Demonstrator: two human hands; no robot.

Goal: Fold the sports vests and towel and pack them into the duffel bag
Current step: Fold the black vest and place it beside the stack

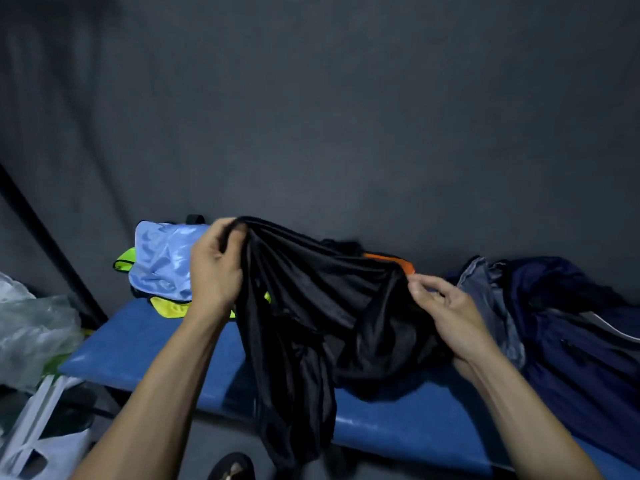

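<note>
Fingers (228,233) of the left hand (214,271) curl round a bunched upper edge of a black sports vest (311,299), lifting it above a blue padded bench (138,344), while the right hand (446,313) pinches another part of the same garment between thumb and fingertips, lower and to the right. Between the two hands the vest sags in loose pleats, its lower part trailing over the front edge of the bench toward the floor. Behind the left hand lies a heap of other vests, a light blue vest (162,258) on top with neon yellow vests (169,306) showing beneath it; an orange strip (391,261) of fabric peeks out behind the black one. A dark navy duffel bag (571,323) slumps at the right end of the bench, just beside the right hand; whether anything is packed in it cannot be told. Clear plastic bags (34,327) sit at lower left. Judging by the slack, unfolded cloth, the work appears to be at the stage of opening out the black vest before folding it. The next move likely calls for finding its shoulders or corners, drawing it flat and laying it on a bare stretch of bench. No towel can be clearly made out.
</note>
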